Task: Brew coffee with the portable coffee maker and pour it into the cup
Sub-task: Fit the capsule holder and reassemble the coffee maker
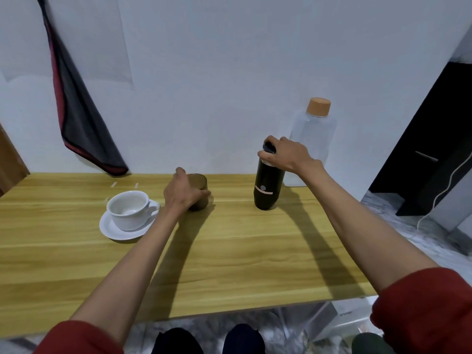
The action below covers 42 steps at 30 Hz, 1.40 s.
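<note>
The black portable coffee maker (267,187) stands upright on the wooden table (229,251), right of centre. My right hand (288,154) grips its top cap from the right. A small brown cylindrical container (200,187) with an open top stands at the table's middle back, and my left hand (182,191) is wrapped round its left side. The white cup (130,209) sits empty on a white saucer (115,229), just left of my left hand.
A clear water bottle (313,139) with an orange cap stands against the wall behind the coffee maker. A dark cloth with red trim (81,118) hangs on the wall at the left. Black furniture (434,149) and a white cable lie to the right.
</note>
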Available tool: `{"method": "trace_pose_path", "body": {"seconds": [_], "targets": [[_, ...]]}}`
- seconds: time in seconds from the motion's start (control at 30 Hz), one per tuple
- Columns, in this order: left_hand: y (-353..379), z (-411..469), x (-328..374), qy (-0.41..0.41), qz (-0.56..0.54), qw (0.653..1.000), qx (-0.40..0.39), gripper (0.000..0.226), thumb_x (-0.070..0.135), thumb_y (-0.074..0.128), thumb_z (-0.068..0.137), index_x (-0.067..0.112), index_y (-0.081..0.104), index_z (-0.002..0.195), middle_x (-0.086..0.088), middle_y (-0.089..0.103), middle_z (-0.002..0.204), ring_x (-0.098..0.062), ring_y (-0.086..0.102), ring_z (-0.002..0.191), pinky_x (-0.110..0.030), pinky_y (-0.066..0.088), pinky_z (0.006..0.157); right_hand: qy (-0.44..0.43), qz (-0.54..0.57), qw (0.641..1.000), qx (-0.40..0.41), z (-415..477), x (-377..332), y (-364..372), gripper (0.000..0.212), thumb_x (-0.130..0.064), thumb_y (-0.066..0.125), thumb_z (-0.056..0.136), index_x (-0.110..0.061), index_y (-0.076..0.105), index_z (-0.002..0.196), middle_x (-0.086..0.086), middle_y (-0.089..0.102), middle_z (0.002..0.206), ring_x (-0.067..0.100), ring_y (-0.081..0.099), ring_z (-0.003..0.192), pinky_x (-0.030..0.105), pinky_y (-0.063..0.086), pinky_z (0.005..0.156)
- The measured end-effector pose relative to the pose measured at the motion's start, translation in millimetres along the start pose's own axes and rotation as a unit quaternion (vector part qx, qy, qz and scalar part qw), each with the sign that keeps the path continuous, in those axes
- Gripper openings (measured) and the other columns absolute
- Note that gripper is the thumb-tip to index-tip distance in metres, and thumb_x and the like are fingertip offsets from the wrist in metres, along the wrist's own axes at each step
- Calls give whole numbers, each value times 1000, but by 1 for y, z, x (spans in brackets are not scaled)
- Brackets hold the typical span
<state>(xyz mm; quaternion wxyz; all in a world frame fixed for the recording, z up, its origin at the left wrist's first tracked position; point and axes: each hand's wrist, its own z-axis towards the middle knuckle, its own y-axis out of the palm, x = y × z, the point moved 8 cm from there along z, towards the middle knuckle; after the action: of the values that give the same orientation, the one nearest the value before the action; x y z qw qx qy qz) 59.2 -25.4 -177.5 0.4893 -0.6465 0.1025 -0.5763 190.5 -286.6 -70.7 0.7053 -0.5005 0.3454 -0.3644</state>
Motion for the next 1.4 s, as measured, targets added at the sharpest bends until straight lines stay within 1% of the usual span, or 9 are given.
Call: {"method": "trace_pose_path", "body": {"seconds": [0.23, 0.37, 0.53, 0.63, 0.77, 0.93, 1.07, 1.17, 1.4], "targets": [[30, -18, 45, 66, -108, 992, -13, 114, 51, 90, 61, 11, 26, 147, -7, 56, 133, -29, 55, 121, -47, 49, 96, 2, 4, 1000, 7, 0, 1, 2, 43, -59, 44, 88, -29, 49, 118, 4, 54, 102, 29, 55, 87, 34, 37, 71], [49, -35, 50, 106, -153, 982, 5, 115, 44, 92, 62, 13, 25, 150, -6, 53, 134, -26, 49, 124, -43, 46, 99, 2, 3, 1000, 8, 0, 1, 1, 43, -59, 44, 89, -28, 49, 119, 4, 53, 102, 28, 55, 87, 34, 36, 71], [59, -50, 46, 158, -149, 975, 44, 116, 38, 94, 62, 12, 25, 152, -8, 52, 136, -26, 47, 120, -44, 45, 100, -5, -2, 1000, 12, -1, -1, 1, 44, -58, 44, 90, -27, 49, 120, 4, 52, 102, 29, 54, 87, 34, 37, 72], [60, -51, 45, 169, -149, 973, 57, 115, 38, 93, 62, 14, 25, 152, -7, 52, 136, -25, 47, 120, -43, 46, 98, -6, -3, 1000, 13, -2, -2, 0, 45, -58, 45, 90, -26, 49, 121, 4, 52, 102, 28, 54, 88, 35, 38, 73], [62, -47, 43, 162, -166, 971, 55, 114, 38, 93, 62, 15, 25, 151, -7, 52, 136, -25, 46, 121, -42, 45, 100, -7, -1, 1000, 15, -4, -4, -2, 44, -58, 45, 90, -26, 49, 120, 4, 53, 101, 28, 55, 87, 34, 38, 71], [67, -36, 30, 96, -238, 966, 42, 114, 38, 93, 63, 9, 24, 150, -9, 50, 136, -25, 46, 125, -27, 39, 99, -12, -6, 999, 34, -7, -7, -10, 39, -56, 46, 90, -23, 52, 110, 7, 58, 95, 27, 55, 81, 32, 34, 65], [77, -27, 25, 68, -262, 962, 23, 114, 39, 94, 62, 9, 25, 148, -11, 49, 138, -27, 48, 126, -28, 38, 100, -23, -29, 997, 74, -8, -14, -18, 40, -55, 47, 91, -19, 55, 106, 6, 63, 91, 25, 58, 78, 31, 35, 63], [82, -24, 23, 58, -275, 959, 21, 111, 41, 94, 59, 11, 30, 144, -11, 50, 134, -26, 49, 123, -26, 40, 99, -36, -23, 992, 115, -7, -25, -35, 39, -55, 47, 91, -20, 57, 105, 4, 63, 87, 25, 58, 78, 30, 35, 62], [88, -27, 18, 46, -296, 954, 26, 98, 40, 94, 59, 14, 39, 136, -1, 46, 122, -24, 52, 118, -28, 46, 95, -95, 3, 977, 192, 5, -78, -94, 42, -57, 46, 86, -21, 59, 103, 2, 63, 86, 23, 56, 76, 30, 36, 66]]}}
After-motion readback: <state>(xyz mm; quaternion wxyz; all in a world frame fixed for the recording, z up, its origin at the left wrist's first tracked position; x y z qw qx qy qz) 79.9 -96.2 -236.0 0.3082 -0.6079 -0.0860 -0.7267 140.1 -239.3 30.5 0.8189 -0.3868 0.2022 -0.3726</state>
